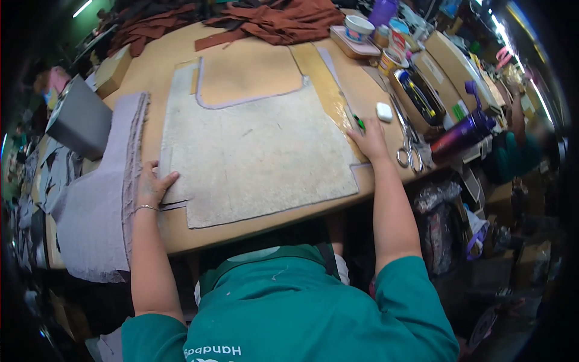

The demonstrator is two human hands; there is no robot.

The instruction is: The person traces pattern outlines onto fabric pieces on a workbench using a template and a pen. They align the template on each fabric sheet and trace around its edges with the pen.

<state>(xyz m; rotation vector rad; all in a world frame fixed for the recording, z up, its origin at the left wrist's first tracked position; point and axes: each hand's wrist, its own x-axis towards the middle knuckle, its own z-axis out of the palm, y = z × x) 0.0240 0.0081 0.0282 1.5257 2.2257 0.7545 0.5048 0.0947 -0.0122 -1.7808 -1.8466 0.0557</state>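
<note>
Board (253, 154): one; left hand (154, 184): thumb spread at edge; right hand (372, 140): pinching one green tool (359, 122)

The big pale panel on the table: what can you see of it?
The big pale panel looks like stiff board, scuffed and grey-white. It lies flat on the table, with a wide U-shaped cutout at its far side, edged in lilac, and stepped near corners. A shiny yellowish strip runs along its right side. The left hand rests at its left edge, the right hand at its right.
</note>
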